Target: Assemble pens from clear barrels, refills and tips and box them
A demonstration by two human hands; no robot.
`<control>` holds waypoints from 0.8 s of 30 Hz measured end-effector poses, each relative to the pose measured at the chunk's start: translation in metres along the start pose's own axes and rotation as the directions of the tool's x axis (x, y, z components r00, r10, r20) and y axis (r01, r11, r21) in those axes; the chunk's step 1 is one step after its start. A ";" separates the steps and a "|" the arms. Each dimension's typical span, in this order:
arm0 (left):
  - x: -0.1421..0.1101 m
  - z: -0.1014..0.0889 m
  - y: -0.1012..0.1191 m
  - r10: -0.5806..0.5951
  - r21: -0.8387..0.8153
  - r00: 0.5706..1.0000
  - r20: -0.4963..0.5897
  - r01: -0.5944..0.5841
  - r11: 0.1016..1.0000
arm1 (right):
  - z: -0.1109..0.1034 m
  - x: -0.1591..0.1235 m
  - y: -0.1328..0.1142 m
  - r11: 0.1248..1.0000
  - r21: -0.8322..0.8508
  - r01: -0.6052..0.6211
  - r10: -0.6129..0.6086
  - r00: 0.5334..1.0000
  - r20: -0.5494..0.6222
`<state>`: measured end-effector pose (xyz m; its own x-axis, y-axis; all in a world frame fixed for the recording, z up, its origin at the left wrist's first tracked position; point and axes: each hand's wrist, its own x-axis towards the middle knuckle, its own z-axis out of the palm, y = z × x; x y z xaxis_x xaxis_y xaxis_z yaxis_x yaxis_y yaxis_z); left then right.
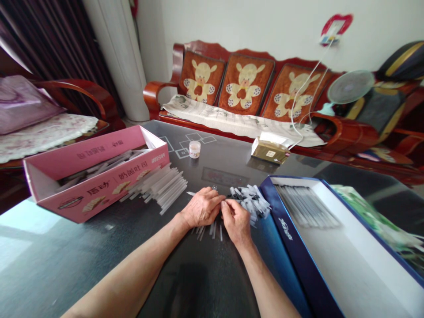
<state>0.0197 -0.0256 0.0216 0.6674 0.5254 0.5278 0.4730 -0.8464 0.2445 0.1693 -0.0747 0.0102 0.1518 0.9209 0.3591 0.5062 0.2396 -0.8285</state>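
My left hand (203,206) is closed around a thin pen, whose pale pointed end (191,193) sticks out on its left side. Fingertips of my right hand (236,219) are pinched together against the left fingers; what they grip is hidden. Right beside that hand lies a heap of clear pen caps (253,201) with dark parts among them. Several thin translucent tubes (213,230) lie on the table under my hands. To the left, a stack of frosted pen barrels (162,185) leans by the pink box.
The pink carton (99,185) holds more barrels. A blue-rimmed box (285,238) at right has a row of pens (306,205) inside. Farther back on the dark table (159,282) stand a small round jar (194,149) and a tissue pack (270,150). Green plastic packaging (374,212) lies at far right.
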 end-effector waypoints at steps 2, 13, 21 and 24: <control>0.000 -0.001 0.001 0.004 0.020 0.998 -0.062 -0.003 1.000 | -0.001 0.001 0.000 0.999 0.013 -0.037 0.037 0.999 -0.027; -0.004 0.003 -0.001 -0.521 -0.292 0.790 -0.323 0.440 0.849 | -0.004 0.001 -0.005 0.972 0.204 -0.114 0.137 0.985 -0.104; 0.005 0.004 -0.006 -0.707 -0.930 0.681 0.191 0.355 0.091 | -0.004 -0.006 -0.008 0.990 0.110 0.083 -0.100 0.982 0.161; 0.007 0.004 -0.007 -0.680 -0.945 0.674 0.288 0.313 -0.091 | -0.004 -0.007 -0.008 0.985 0.134 0.111 -0.134 0.975 0.176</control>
<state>0.0230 -0.0154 0.0200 0.2937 0.9548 -0.0451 -0.3780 0.1593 0.9120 0.1673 -0.0847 0.0159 -0.0694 0.9200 0.3856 0.4018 0.3796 -0.8334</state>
